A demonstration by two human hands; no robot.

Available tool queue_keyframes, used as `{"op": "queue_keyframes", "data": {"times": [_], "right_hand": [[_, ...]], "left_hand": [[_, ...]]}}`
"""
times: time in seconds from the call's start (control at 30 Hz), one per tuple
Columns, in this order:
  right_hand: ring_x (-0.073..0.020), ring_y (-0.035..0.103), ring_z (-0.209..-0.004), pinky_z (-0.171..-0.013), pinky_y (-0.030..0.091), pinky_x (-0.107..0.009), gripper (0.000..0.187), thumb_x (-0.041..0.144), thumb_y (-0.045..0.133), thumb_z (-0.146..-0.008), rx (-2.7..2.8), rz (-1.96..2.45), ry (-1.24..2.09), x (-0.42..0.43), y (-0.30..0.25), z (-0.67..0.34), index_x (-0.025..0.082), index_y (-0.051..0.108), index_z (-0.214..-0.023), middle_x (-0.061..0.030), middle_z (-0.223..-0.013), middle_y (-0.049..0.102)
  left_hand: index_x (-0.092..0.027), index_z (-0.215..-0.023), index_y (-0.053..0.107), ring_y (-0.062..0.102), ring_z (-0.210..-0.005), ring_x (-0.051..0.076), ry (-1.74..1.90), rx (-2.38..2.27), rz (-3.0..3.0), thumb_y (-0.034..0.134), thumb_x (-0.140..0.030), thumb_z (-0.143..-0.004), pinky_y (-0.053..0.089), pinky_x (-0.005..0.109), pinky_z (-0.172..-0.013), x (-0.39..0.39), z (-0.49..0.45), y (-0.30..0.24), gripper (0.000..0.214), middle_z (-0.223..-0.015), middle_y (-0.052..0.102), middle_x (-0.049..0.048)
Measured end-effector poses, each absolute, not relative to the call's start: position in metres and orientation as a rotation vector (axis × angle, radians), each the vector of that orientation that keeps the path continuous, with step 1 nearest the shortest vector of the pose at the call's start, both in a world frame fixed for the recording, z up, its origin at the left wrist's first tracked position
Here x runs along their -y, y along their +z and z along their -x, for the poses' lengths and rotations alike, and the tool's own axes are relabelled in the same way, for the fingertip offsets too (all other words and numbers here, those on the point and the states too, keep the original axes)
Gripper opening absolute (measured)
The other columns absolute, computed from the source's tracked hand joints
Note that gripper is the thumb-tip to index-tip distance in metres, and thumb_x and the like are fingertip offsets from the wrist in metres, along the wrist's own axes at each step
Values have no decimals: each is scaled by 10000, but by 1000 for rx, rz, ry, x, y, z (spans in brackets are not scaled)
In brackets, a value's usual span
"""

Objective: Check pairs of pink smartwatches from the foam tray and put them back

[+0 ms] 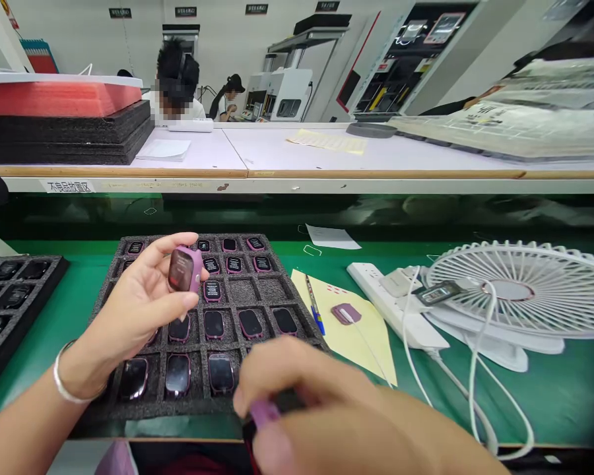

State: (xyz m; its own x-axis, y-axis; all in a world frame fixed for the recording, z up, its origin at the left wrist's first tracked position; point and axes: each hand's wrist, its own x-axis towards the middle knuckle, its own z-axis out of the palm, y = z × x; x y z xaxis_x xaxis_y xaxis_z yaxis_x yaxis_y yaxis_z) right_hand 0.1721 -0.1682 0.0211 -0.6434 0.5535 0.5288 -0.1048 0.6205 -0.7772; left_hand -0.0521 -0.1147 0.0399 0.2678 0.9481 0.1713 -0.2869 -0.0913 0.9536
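Note:
Between thumb and fingers, my left hand grips a purple smartwatch case without a strap, its lit screen showing small text. It is raised over a black foam tray whose compartments hold several similar watch cases, some screens lit and some dark. My right hand, smeared by motion, is at the tray's near right corner. Its thumb and fingers are closed on a purple watch case, mostly covered by the hand.
Another foam tray of watches lies left. To the right are yellow paper, a pen, a purple piece on a cable, a power strip and a white fan. A shelf crosses behind; people sit beyond it.

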Motion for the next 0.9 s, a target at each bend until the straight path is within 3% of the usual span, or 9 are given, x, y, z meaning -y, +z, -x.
{"op": "queue_keyframes", "data": {"times": [0.1,0.2,0.3,0.43,0.63,0.77,0.9], "right_hand": [[-205,708,-758,-738,628,-369,471,345,926,-805,1669,412,1239,138,20,-166,398,730,-1230,-42,-1076,736],[-163,676,-663,-670,605,-337,579,424,939,-778,1345,468,1553,101,6,-163,330,686,-1291,-46,-1087,745],[-157,709,-734,-743,609,-322,601,323,925,-762,1124,517,1728,73,-14,-163,285,652,-1296,-64,-1160,755],[-171,737,-809,-793,607,-317,552,195,874,-710,1017,543,1788,60,-34,-164,252,658,-1215,-68,-1160,764],[-174,735,-757,-755,593,-318,459,307,854,-780,1006,575,1797,62,-44,-159,224,666,-1190,-59,-1069,767],[-161,730,-739,-728,577,-290,482,325,861,-795,1016,607,1758,62,-48,-156,227,647,-1215,-45,-1023,765],[-165,728,-724,-699,572,-289,457,298,839,-796,1010,634,1727,61,-50,-157,233,630,-1197,-41,-1017,764]], "left_hand": [[-234,-1225,611,619,-724,111,1218,-797,-1248,901,-202,-682,491,159,-542,98,47,21,617,-929,681,12],[-223,-1217,557,548,-614,73,1233,-867,-1252,872,-214,-699,455,160,-494,88,44,5,606,-899,649,-10],[-219,-1211,530,517,-590,65,1226,-910,-1257,868,-209,-677,473,176,-507,83,42,-8,632,-878,624,-27],[-221,-1255,510,567,-617,80,1196,-930,-1245,880,-206,-656,521,209,-562,80,41,-20,704,-906,641,-23],[-183,-1271,558,692,-658,124,1171,-918,-1162,816,-246,-732,567,256,-633,80,44,-26,601,-970,689,19],[-200,-1355,524,726,-660,153,1176,-893,-1070,811,-281,-741,593,291,-661,80,49,-25,683,-966,709,16],[-184,-1257,571,742,-657,178,1167,-856,-1059,815,-322,-749,612,315,-663,79,51,-25,580,-934,723,23]]}}
